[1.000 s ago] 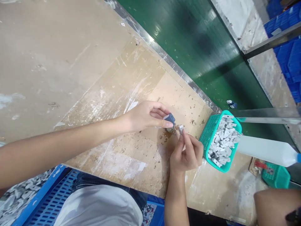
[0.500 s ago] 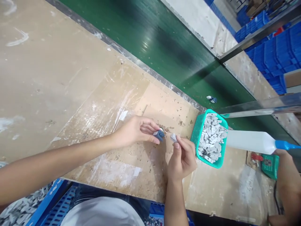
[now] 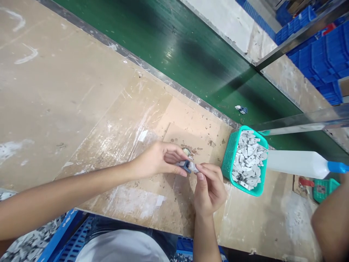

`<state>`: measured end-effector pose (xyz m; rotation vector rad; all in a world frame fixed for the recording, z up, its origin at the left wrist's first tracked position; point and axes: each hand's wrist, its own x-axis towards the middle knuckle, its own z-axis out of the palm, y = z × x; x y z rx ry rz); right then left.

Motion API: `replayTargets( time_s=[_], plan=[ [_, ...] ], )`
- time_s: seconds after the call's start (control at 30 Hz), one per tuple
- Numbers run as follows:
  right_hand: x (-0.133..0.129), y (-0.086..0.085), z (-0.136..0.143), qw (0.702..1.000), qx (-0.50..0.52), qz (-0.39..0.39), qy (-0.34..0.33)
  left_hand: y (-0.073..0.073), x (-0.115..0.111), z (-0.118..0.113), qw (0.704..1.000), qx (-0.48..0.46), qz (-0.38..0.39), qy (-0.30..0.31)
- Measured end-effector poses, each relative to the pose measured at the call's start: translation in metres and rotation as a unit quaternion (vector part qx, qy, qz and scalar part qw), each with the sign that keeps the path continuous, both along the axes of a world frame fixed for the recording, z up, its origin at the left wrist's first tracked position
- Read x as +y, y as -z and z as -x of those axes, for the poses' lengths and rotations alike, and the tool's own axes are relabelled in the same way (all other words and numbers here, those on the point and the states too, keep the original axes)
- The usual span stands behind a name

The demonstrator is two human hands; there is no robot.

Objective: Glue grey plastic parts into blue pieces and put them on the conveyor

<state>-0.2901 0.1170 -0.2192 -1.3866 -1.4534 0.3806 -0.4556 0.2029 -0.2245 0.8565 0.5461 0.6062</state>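
Two small parts meeting: left hand (image 3: 166, 158) pinches angular dark-blue piece (image 3: 186, 166), right hand (image 3: 209, 185) pinches pale-grey block (image 3: 193, 167); perforated teal basket (image 3: 227, 160) beside.

Looks like a factory workshop, to judge from the scuffed, stained workbench (image 3: 68, 91) and the long green strip (image 3: 152, 40) slanting past from eleven o'clock towards four. Shows stacked blue crates (image 3: 324, 51) at two o'clock, a basket (image 3: 233, 160) heaped with small grey pieces (image 3: 248, 160) between three and four, and another worker's arm (image 3: 331, 218) at four.
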Motion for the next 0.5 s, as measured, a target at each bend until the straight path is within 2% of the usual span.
replayTargets(
  time_s=[0.33, 0.5],
  plan=[
    [-0.002, -0.002, -0.002, 0.998, -0.015, 0.047, -0.049, 0.000, -0.002, 0.003, 0.998, 0.035, 0.032, -0.028],
    [0.007, -0.020, -0.009, 0.983, 0.000, 0.134, -0.126, -0.005, 0.004, 0.009, 0.991, 0.079, 0.106, 0.004]
  ],
)
